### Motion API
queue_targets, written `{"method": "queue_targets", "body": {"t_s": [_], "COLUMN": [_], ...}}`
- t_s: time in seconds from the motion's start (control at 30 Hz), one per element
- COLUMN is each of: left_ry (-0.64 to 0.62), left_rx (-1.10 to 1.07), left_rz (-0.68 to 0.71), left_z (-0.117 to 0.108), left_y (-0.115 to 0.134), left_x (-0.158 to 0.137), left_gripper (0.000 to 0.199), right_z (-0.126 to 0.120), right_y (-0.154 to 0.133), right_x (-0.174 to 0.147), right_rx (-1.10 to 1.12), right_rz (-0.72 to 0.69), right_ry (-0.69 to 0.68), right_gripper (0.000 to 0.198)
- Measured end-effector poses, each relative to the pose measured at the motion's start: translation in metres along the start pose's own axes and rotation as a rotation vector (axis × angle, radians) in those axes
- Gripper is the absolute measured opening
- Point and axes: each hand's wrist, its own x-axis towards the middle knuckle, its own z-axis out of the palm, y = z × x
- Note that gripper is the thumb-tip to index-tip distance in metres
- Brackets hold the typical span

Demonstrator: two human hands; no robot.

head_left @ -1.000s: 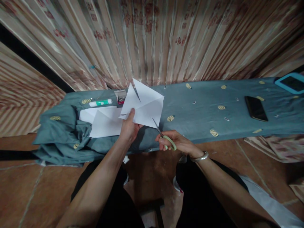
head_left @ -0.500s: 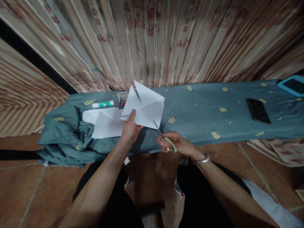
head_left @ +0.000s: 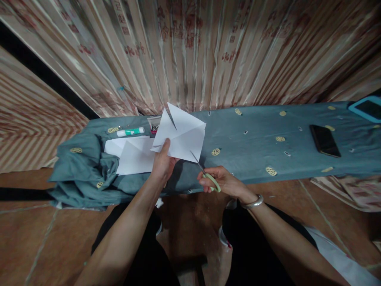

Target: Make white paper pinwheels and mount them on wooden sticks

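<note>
Where the left hand (head_left: 163, 162) closes: paper (head_left: 187, 139), slit at far edge, thumb on top
Right hand (head_left: 225, 182): curled round scissors (head_left: 212, 178), blade across paper's near edge

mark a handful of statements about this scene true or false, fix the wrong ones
1. The left hand grips a slit white sheet. True.
2. The right hand holds green-handled scissors. True.
3. The scissors lie apart from the right hand. False: its fingers hold them.
4. A dark phone lies on the patterned cloth. True.
5. The phone touches the slit white sheet. False: they are apart.
</note>
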Motion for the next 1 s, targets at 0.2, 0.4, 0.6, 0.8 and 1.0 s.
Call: {"method": "queue_targets", "body": {"t_s": [0.2, 0.4, 0.6, 0.8, 1.0], "left_ry": [-0.002, 0.003, 0.006, -0.006, -0.019], "left_rx": [0.032, 0.042, 0.032, 0.060, 0.073], "left_rz": [-0.039, -0.055, -0.049, -0.050, -0.085], "left_z": [0.002, 0.004, 0.003, 0.001, 0.005], "left_y": [-0.003, -0.004, -0.004, -0.003, -0.006], "left_x": [-0.004, -0.006, -0.005, -0.006, -0.012], "left_gripper": [0.024, 0.026, 0.025, 0.020, 0.018], "right_z": [0.001, 0.004, 0.004, 0.004, 0.007], "right_y": [-0.005, -0.008, -0.007, -0.006, -0.009], "right_x": [0.000, -0.001, 0.000, 0.000, -0.001], "right_rx": [0.000, 0.028, 0.014, -0.004, 0.004], "right_rz": [0.005, 0.024, 0.018, 0.012, 0.005], "right_ry": [0.003, 0.027, 0.031, 0.046, 0.076], "right_gripper": [0.035, 0.038, 0.037, 0.038, 0.038]}}
